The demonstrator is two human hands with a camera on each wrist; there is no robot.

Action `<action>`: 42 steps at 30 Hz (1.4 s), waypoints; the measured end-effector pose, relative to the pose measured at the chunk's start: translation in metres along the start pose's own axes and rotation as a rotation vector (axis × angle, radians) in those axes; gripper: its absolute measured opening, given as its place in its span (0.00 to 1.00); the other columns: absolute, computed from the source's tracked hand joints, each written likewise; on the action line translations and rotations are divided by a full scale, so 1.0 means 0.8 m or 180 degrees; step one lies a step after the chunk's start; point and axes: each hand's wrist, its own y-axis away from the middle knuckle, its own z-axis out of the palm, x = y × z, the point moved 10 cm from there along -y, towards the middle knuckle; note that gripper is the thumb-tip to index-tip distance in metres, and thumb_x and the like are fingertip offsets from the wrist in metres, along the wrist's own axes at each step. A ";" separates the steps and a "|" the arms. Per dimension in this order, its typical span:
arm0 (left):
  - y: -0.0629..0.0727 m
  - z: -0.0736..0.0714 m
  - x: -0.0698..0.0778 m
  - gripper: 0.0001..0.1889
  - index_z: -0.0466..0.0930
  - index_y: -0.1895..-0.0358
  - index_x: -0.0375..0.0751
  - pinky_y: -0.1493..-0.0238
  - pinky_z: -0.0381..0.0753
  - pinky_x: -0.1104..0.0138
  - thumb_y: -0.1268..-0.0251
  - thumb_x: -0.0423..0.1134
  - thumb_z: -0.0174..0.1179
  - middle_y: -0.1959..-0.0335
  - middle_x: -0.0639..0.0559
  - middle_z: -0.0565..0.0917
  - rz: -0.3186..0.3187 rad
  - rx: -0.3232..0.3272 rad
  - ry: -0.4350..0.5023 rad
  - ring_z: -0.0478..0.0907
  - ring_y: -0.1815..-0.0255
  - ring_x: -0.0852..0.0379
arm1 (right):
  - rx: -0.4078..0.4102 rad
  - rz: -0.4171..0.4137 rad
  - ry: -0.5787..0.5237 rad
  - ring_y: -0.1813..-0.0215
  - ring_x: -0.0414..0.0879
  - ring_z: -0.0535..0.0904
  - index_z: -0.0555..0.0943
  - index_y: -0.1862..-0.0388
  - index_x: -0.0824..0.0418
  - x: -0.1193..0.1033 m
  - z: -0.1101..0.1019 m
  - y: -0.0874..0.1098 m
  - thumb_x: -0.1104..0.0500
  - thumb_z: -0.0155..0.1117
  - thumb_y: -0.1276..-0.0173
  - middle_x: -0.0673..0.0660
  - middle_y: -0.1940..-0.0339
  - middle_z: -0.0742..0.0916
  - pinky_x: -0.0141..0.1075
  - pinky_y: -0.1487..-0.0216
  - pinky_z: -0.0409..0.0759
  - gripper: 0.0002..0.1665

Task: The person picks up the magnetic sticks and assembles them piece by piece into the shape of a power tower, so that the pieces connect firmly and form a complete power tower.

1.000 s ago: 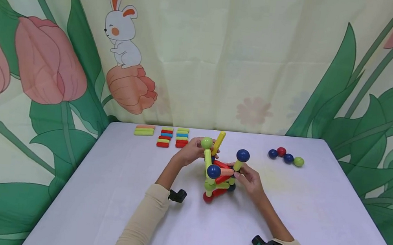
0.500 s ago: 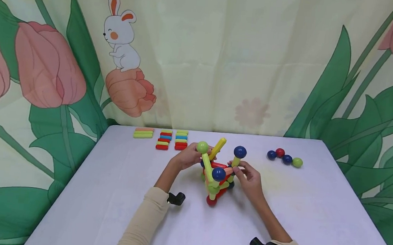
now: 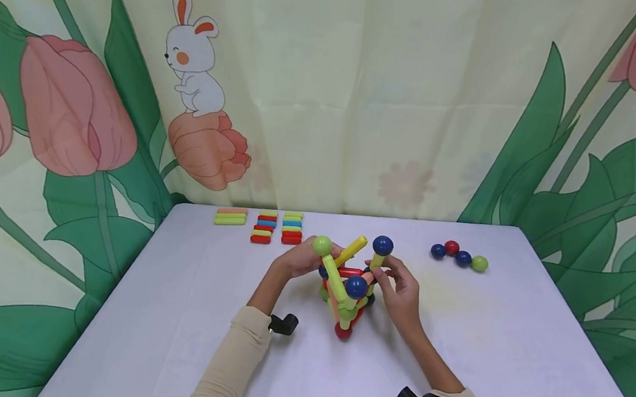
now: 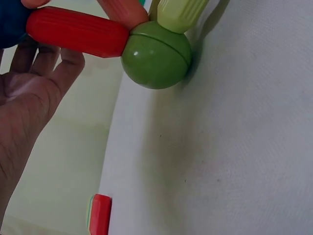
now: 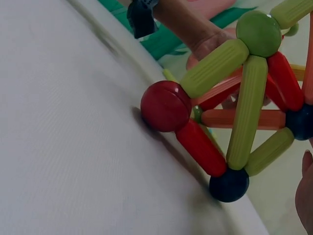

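Note:
A toy structure (image 3: pixel 335 281) of coloured balls and rods stands on the table between both hands. My left hand (image 3: pixel 302 258) grips its far left side, near a yellow rod (image 3: pixel 352 250) that sticks up at a slant. In the left wrist view its fingers reach behind a blue ball (image 4: pixel 10 22) joined to a red rod (image 4: pixel 76 32). My right hand (image 3: pixel 402 296) pinches the right side, below an upright rod topped by a dark blue ball (image 3: pixel 382 245). A red ball (image 5: pixel 166 106) forms a bottom corner at the front. The left fingertips are partly hidden.
Short rods (image 3: pixel 263 227) lie in rows at the back left, beside green and orange longer rods (image 3: pixel 230 217). Several loose balls, among them a light green ball (image 3: pixel 480 263), sit at the back right. A printed curtain (image 3: pixel 316 96) hangs behind the table's far edge.
The structure has turned counterclockwise as seen from above: its front corner has swung right, its left green ball forward. The yellow rod leans further right. Both hands keep their hold.

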 end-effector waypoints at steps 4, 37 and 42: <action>0.001 0.000 0.002 0.20 0.79 0.49 0.29 0.50 0.80 0.67 0.32 0.44 0.55 0.63 0.52 0.80 0.0042 -0.0123 0.0013 0.77 0.60 0.57 | 0.0101 0.0005 -0.0022 0.49 0.31 0.78 0.76 0.40 0.68 -0.004 0.002 -0.004 0.68 0.60 0.31 0.69 0.55 0.86 0.26 0.49 0.74 0.20; 0.069 -0.164 -0.018 0.12 0.84 0.49 0.41 0.56 0.83 0.62 0.34 0.35 0.63 0.45 0.43 0.79 -0.0091 0.2442 -0.1972 0.78 0.54 0.48 | -0.1343 0.0310 0.0014 0.50 0.34 0.76 0.74 0.43 0.64 0.060 0.013 -0.002 0.67 0.70 0.39 0.63 0.48 0.81 0.27 0.53 0.78 0.25; 0.062 -0.160 -0.040 0.17 0.82 0.44 0.42 0.49 0.83 0.59 0.36 0.34 0.64 0.40 0.43 0.75 -0.0273 0.2253 -0.2236 0.76 0.49 0.48 | -0.1387 0.0475 0.0149 0.52 0.36 0.76 0.73 0.45 0.63 0.065 0.017 0.004 0.66 0.71 0.40 0.57 0.52 0.81 0.29 0.51 0.77 0.25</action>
